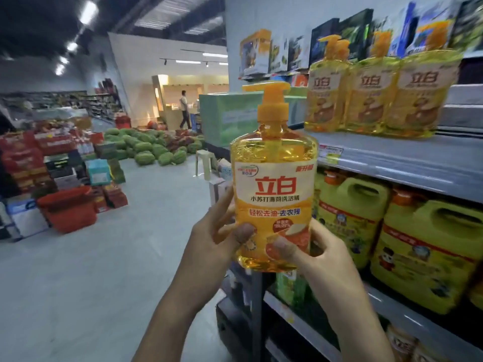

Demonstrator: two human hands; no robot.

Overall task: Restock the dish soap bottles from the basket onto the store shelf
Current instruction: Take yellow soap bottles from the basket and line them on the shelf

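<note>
Two hands, left hand point(209, 239) and right hand point(324, 253), hold one bottle point(274, 184); three bottles point(376, 92) shelved.

Four dish soap bottles point(274, 194) point(325, 97) point(371, 100) point(418, 100), two hands point(209, 246) point(326, 259), one red basket point(68, 210)

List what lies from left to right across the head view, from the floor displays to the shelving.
red basket → watermelon pile → held dish soap bottle → row of three shelved dish soap bottles

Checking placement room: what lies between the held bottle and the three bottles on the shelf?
In the head view, bare shelf with a price tag on its edge separates the held bottle from the row.
</note>
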